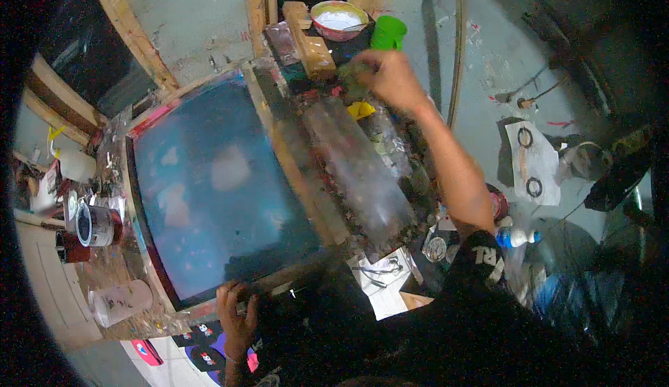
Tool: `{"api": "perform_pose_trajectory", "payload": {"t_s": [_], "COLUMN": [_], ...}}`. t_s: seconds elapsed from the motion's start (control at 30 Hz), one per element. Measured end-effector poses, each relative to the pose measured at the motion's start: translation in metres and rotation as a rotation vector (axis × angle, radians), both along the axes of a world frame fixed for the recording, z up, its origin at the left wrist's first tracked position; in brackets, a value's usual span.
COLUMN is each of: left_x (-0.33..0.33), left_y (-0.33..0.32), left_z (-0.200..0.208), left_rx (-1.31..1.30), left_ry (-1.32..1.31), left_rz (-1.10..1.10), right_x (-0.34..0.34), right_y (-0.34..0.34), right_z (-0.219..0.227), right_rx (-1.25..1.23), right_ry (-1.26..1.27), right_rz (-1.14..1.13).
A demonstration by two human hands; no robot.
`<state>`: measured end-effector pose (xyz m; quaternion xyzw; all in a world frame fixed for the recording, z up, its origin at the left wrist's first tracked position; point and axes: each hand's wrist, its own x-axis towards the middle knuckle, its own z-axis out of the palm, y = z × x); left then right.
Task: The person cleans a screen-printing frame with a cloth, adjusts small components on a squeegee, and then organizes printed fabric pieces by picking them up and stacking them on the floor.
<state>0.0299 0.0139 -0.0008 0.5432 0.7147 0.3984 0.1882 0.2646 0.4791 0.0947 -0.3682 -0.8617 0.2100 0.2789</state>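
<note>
A screen-printing frame point(289, 160) with blue mesh, marked by several pale patches, lies on the bench to the left. At its near edge, my left hand point(237, 315) has its fingers curled on the frame's rim. My right hand point(395, 80) is stretched out to the far side, closed on a crumpled greenish piece point(357, 75); blur hides whether it is a rag or a pad. Just below that hand lies a small yellow piece point(361, 111), at the top of a long stained grey board point(359, 164).
Beyond my right hand stand a bowl point(339, 19) of white stuff, a green cup point(389, 33) and a wooden block point(317, 52). Paint cans point(95, 224) and a whitish jug point(75, 166) line the left. Scissors point(380, 272) lie on paper near my body.
</note>
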Motion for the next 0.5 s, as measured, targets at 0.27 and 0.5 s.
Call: {"api": "perform_pose_trajectory", "payload": {"t_s": [0.27,0.5], "left_x": [0.003,0.013], "left_y": [0.003,0.005], "left_z": [0.001,0.003], "left_rx": [-0.197,-0.224], "left_ry": [0.147,0.203], "left_rz": [-0.104,-0.105], "right_x": [0.092,0.083], "right_y": [0.145,-0.047], "right_z": [-0.11,-0.093], "right_rx": [0.197,0.125], "right_ry": [-0.14,-0.449], "right_rz": [-0.2,0.178]}}
